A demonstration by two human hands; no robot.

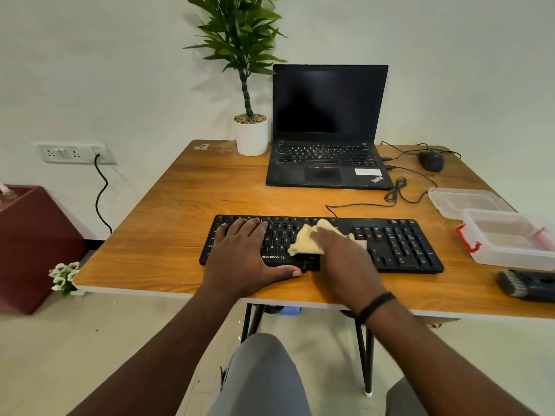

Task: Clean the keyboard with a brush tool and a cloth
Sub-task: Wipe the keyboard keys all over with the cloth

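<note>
Right hand (339, 250) presses cloth (312, 238) — keyboard (405, 247).

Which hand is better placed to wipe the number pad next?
Right. The right hand already presses the cloth beside that side of the keyboard; the left hand lies flat, steadying the other end.

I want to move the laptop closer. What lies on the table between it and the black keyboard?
In the head view, bare wood, apart from the thin black cable running from the keyboard towards the laptop, coiled near the laptop's right corner.
</note>
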